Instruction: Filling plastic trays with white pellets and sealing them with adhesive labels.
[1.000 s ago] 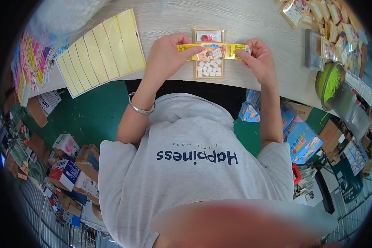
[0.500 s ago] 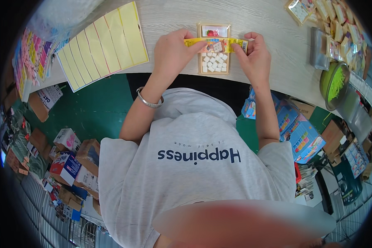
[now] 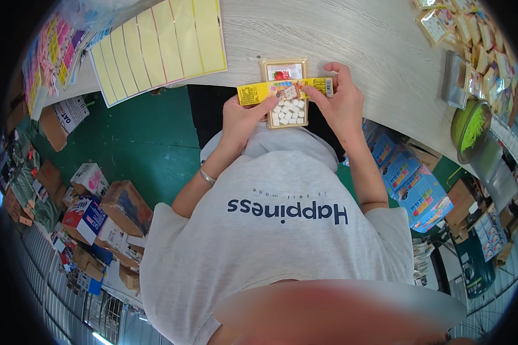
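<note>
A shallow, clear-topped tray (image 3: 305,122) of small white cubes, with a strawberry-printed card at its far end, sits at the table's near edge, its near part reaching past it. Across its middle runs a yellow printed label strip (image 3: 259,92), both ends sticking out beyond the sides. My left hand (image 3: 240,122) is closed at the left side, thumb pressed on the strip's lower edge and fingers hidden beneath. On the right, my right hand (image 3: 342,106) has its thumb on the strip, with the index finger bent behind its end; the other fingers are partly hidden.
At left lies a sheet of yellow label strips (image 3: 155,46) beside a stack of colourful printed sheets (image 3: 60,54). Several packed trays (image 3: 477,40), a clear plastic container (image 3: 454,80) and a bowl of bright green shreds (image 3: 471,131) are at right. Cardboard boxes (image 3: 126,207) stand lower left.
The tray and strip have come nearer to me, toward the table's edge. My left hand has moved lower along the tray, uncovering the strip's left end. The right thumb reaches further in over the strip.
</note>
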The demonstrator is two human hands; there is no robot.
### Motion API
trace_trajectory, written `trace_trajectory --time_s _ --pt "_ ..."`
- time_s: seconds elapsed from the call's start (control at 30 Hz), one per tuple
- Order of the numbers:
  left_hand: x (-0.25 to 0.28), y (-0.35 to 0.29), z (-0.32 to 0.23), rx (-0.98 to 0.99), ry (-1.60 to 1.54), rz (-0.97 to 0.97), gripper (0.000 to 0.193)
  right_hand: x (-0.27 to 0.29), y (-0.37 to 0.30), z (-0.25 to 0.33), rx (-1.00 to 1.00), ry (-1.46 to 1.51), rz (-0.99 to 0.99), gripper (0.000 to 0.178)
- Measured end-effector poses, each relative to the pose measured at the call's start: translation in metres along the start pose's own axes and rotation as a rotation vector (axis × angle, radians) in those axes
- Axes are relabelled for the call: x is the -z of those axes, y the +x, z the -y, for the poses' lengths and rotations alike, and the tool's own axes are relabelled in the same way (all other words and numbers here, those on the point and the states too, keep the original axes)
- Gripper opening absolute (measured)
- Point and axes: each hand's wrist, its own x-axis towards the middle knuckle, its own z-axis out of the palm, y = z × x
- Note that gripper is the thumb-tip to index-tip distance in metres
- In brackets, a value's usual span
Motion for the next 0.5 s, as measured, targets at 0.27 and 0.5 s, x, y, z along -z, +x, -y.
trace_trajectory --time_s 0.27,0.5 --pt "0.021 0.005 0.001 0.250 -0.334 0.177 0.032 -0.001 -0.004 -0.013 -0.063 0.526 0.160 0.039" --pt "0.015 0.007 -0.016 0.092 -0.722 0.575 0.030 -0.008 0.011 0.012 -0.243 1.516 0.576 0.031"
